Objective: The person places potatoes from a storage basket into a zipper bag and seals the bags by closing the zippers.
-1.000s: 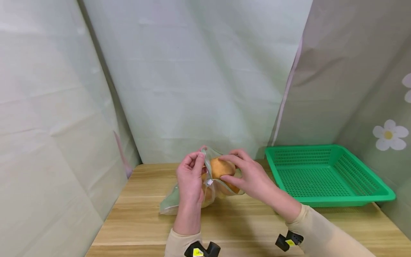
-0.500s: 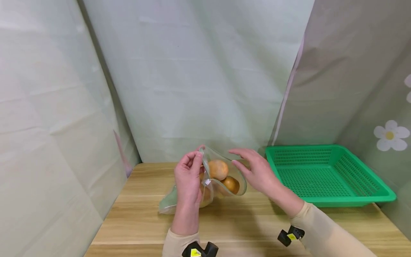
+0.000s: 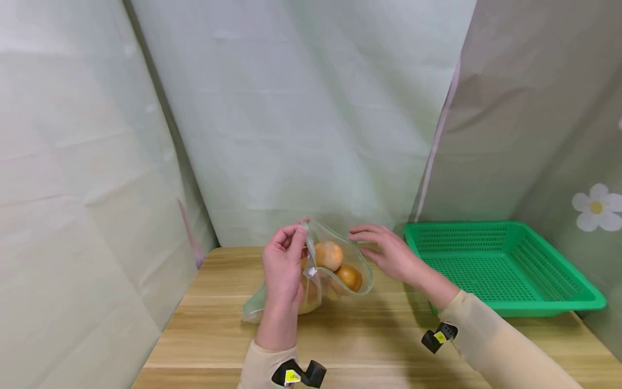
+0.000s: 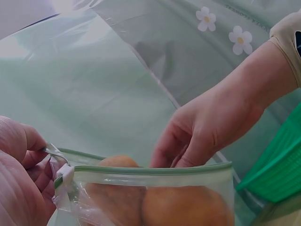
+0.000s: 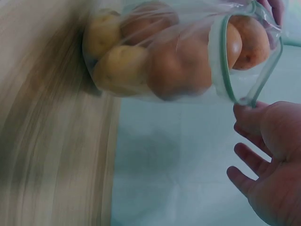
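A clear zip bag (image 3: 260, 306) with a green-edged mouth lies on the wooden table (image 3: 369, 337) and holds several oranges (image 3: 329, 255). My left hand (image 3: 284, 266) pinches the bag's rim beside the white slider (image 4: 64, 174) and keeps the mouth lifted. My right hand (image 3: 390, 255) holds nothing, its fingers loosely straight just right of the mouth's far rim (image 4: 155, 169). In the right wrist view the fingertips (image 5: 245, 113) are right at the bag (image 5: 155, 61); I cannot tell if they touch. Oranges (image 5: 242, 40) show through the mouth.
A green perforated basket (image 3: 486, 225) stands on the table at the right, close behind my right forearm. Pale green curtains close in the back and left; a grey flowered sheet hangs on the right. Bare wood lies in front of the bag.
One second ago my right hand held an orange at the bag's mouth. It has let go and drawn back to the right; the orange now sits inside. My left hand kept its pinch.
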Tool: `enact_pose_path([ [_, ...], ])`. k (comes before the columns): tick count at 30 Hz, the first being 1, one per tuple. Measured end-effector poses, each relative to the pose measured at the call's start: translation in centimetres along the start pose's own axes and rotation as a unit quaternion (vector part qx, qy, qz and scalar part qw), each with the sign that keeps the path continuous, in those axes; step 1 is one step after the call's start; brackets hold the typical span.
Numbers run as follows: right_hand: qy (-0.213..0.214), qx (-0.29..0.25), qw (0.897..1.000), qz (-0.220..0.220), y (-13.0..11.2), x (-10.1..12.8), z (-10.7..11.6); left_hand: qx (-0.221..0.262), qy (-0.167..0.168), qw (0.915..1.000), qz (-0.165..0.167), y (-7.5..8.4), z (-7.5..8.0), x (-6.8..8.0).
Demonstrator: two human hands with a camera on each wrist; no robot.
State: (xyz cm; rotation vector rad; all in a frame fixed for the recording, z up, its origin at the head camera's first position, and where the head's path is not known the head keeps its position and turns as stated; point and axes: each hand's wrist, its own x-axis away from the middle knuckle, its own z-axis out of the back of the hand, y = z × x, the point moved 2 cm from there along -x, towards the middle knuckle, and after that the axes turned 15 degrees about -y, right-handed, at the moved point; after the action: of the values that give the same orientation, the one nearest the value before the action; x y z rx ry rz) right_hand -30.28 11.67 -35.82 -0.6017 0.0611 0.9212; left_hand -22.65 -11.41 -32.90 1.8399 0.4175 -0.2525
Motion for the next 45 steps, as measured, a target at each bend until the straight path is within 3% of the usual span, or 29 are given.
enact_pose_path([
  [5, -0.012, -0.017, 1.0, -0.005, 0.2, -0.4, 0.4, -0.02, 0.0, 0.9998, 0.001, 0.5, 0.2, -0.5],
  [14, -0.051, -0.032, 0.997, 0.044, 0.1, 0.0, 0.9, -0.045, -0.006, 0.9989, -0.003, 1.4, 0.4, -1.0],
  [20, -0.047, -0.057, 0.995, 0.065, -0.3, 0.2, 0.8, -0.056, -0.004, 0.9984, -0.002, 1.6, 0.3, -1.2],
  [33, 0.034, -0.062, 0.996, 0.058, -1.3, -0.3, 0.6, -0.064, -0.013, 0.9978, -0.011, 2.1, 0.2, -1.0],
  [39, 0.086, -0.052, 0.994, 0.037, -1.7, -0.3, 1.4, -0.075, -0.01, 0.9969, -0.02, 2.2, 1.4, -1.3],
  [45, 0.104, -0.046, 0.993, -0.021, -2.3, -0.4, 1.7, -0.114, -0.03, 0.9926, -0.027, 2.5, 2.9, -1.4],
])
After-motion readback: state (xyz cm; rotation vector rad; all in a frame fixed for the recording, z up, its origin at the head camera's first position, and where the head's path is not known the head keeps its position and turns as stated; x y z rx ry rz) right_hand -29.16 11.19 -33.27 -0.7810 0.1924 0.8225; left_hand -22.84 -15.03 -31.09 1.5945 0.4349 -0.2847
